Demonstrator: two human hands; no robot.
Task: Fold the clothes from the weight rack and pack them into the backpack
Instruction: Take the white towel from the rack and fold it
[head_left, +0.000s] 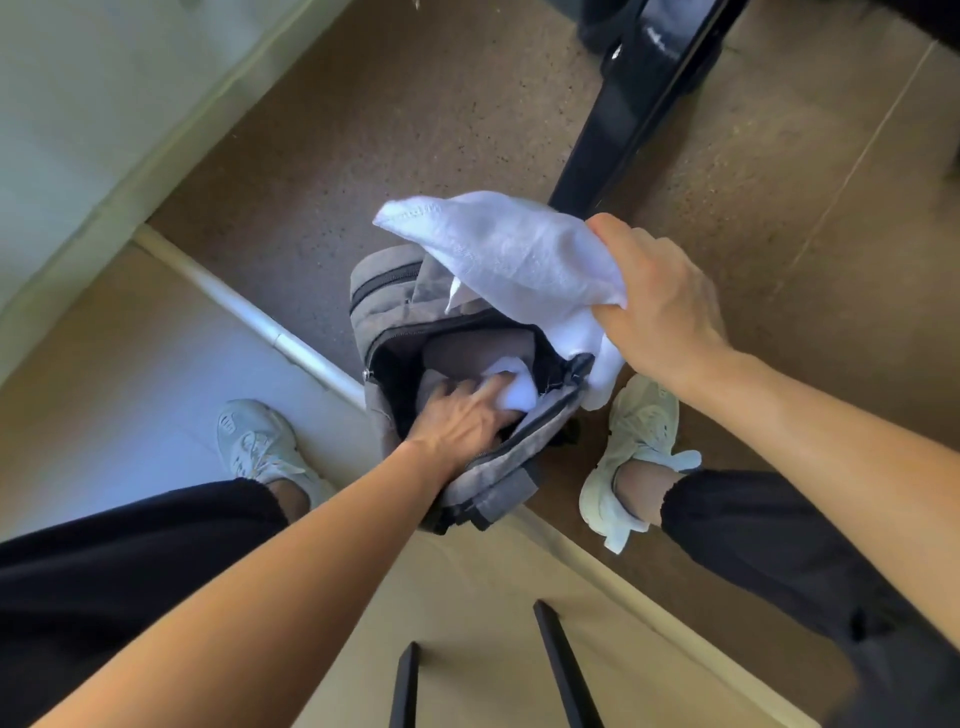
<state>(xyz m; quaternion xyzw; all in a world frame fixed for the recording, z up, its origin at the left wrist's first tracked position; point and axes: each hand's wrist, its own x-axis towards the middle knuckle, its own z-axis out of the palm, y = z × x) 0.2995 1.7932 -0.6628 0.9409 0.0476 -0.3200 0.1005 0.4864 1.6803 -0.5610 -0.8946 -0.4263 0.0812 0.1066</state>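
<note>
While I am watching through the head camera, the grey backpack (395, 317) is sitting on the speckled brown floor (415, 130) between the person's pale shoes (254, 441). Its main zip is lying wide open and its dark lining is showing. A smaller front pocket with a black zip is facing away from the person. The right hand (660, 296) is holding a white garment (509, 254) just above the opening, its fingers (610, 228) clamped on one bunched end. The garment is looking soft and loosely folded. A stitched hem is showing at its far corner, and a short tail is hanging below the fist beside the backpack's rim. The left hand (457, 415) is reaching into the compartment, its fingers (488, 389) lying fairly straight and pressing on a white cloth (511, 387) already inside, beside something grey. A black post (623, 119) is slanting across the floor beyond the backpack.
</note>
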